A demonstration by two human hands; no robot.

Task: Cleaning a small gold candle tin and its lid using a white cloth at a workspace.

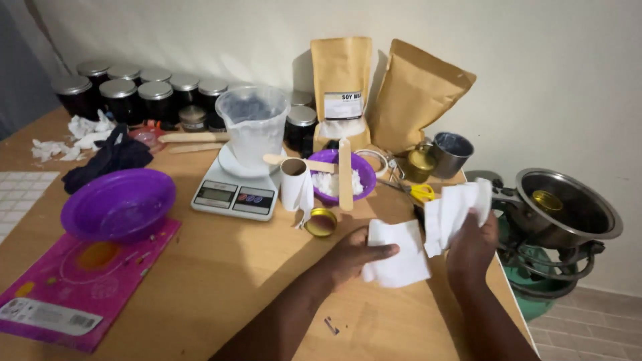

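In the head view, both hands work over the lower right of the wooden table [221,281]. The left hand [354,257] pinches a flat white tissue sheet [400,257] between thumb and fingers, holding it just above the tabletop. The right hand [471,247], a little higher and to the right, is closed around a crumpled tissue wad [455,207]. The two pieces sit close together but look separate.

By the look of it, the step in hand is sorting or folding tissue for wiping; a next move would need a firm pinch so the thin paper does not tear.

Just left of the hands lies a small gold tin [321,222], beside a near-spent tissue roll [294,184]. At centre stand a digital scale [234,194] carrying a clear plastic jug [254,124], and a purple bowl [338,177] of white flakes. At the right edge a steel pot [568,207] sits on a burner.
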